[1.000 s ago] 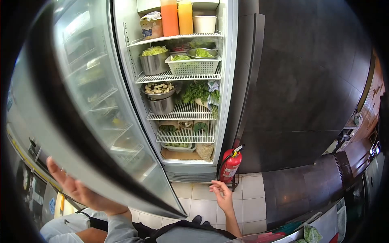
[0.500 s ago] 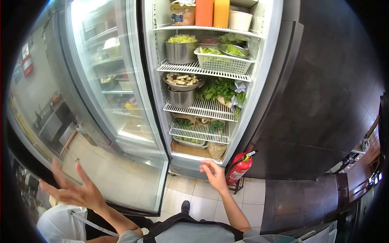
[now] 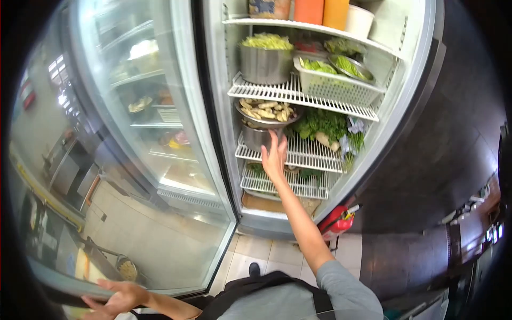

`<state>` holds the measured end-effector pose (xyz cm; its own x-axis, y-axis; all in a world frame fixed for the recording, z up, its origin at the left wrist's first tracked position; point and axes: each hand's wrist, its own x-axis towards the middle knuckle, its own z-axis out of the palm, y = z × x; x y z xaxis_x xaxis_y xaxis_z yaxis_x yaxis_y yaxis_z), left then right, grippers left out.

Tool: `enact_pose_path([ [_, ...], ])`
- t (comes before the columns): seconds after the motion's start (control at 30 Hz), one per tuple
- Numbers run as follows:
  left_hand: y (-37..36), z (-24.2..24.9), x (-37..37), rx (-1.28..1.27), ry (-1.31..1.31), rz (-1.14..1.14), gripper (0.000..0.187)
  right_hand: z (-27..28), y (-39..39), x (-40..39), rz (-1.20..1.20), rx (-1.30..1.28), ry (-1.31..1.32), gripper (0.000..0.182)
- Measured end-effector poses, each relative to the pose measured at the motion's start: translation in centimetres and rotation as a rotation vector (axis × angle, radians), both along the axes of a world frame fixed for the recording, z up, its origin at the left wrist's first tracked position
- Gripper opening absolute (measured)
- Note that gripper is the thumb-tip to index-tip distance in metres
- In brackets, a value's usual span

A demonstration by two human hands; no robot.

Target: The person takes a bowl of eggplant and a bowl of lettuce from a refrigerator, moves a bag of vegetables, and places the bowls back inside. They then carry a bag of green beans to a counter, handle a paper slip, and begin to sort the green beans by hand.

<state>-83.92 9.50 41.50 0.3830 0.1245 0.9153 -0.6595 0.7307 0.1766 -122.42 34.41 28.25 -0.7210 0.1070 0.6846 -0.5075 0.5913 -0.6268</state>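
Observation:
My right hand (image 3: pixel 274 157) reaches into the fridge, its fingers apart and raised. The fingertips overlap the front of a steel pot (image 3: pixel 256 137) and come close under the rim of a metal bowl (image 3: pixel 261 120) set above it. Pale cut pieces (image 3: pixel 269 110), perhaps mushrooms, fill that bowl. At the lower left my left hand (image 3: pixel 120 298) lies by the outer edge of the open glass door (image 3: pixel 154 224), fingers spread. Right of the bowl lies a bunch of leafy greens (image 3: pixel 325 125) on the same wire shelf (image 3: pixel 314 154).
One shelf up stand a steel pot of shredded greens (image 3: pixel 265 64) and a white perforated basket (image 3: pixel 341 88). Orange and yellow containers (image 3: pixel 308 10) are on the top shelf. A red fire extinguisher (image 3: pixel 337 226) stands on the tiled floor, right of the fridge.
My right hand has moved up and forward into the fridge, to the pot and bowl. My left hand has dropped to the door's edge. The view has come closer to the shelves.

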Motion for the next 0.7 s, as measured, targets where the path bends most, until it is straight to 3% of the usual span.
enact_pose_path([
  [0.07, 0.8, -3.5, -5.0, 0.123, -0.136, -0.378, 0.033, 0.2, -0.4, -1.0, -0.075, -0.008, 0.023, 0.045],
  [0.13, 0.4, -4.3, -7.3, 0.034, -0.344, -0.407, 0.029, 0.6, -0.4, -1.7, -0.127, 0.012, 0.079, 0.041],
  [0.17, -0.6, -4.4, -7.1, -0.122, -0.492, -0.25, 0.029, 0.7, -0.4, -2.1, -0.149, 0.024, 0.108, 0.04],
  [0.23, -2.3, -4.9, -7.1, -0.255, -0.589, -0.193, 0.028, 0.6, -0.4, -2.7, -0.105, -0.063, 0.12, 0.035],
  [0.3, -3.3, -5.4, -6.5, -0.199, -0.495, -0.387, 0.028, 0.4, -0.4, -2.6, -0.089, -0.088, 0.102, 0.031],
  [0.4, -0.8, -3.5, -8.9, 0.021, -0.338, -0.449, 0.03, -0.4, 0.1, -2.7, 0.051, -0.343, 0.119, 0.028],
  [0.43, 0.4, -2.7, -10.7, -0.022, -0.275, -0.502, 0.03, -1.4, 0.5, -3.4, 0.054, -0.495, 0.114, 0.03],
  [0.47, 2.3, -2.2, -12.5, -0.041, -0.31, -0.622, 0.032, -2.2, 0.8, -4.3, 0.134, -0.754, 0.062, 0.033],
  [0.5, 4.2, -2.2, -14.4, -0.059, -0.347, -0.74, 0.034, -1.4, 2.0, -5.0, 0.168, -0.835, 0.008, 0.041],
  [0.6, 9.5, -1.6, -21.7, 0.334, -0.914, -1.482, 0.05, 0.3, 5.5, -7.9, 0.384, -1.111, -0.203, 0.073],
  [0.63, 10.8, -2.3, -25.6, 0.605, -0.859, -1.871, 0.053, 1.9, 6.3, -8.1, 0.522, -1.119, -0.287, 0.089],
  [0.67, 11.2, -4.0, -30.1, 0.912, -0.829, -2.076, 0.067, 2.6, 6.6, -9.6, 0.457, -1.243, -0.368, 0.089],
  [0.7, 11.4, -5.1, -34.3, 1.235, -0.772, -2.263, 0.082, 3.1, 6.9, -10.9, 0.557, -1.244, -0.365, 0.082],
])
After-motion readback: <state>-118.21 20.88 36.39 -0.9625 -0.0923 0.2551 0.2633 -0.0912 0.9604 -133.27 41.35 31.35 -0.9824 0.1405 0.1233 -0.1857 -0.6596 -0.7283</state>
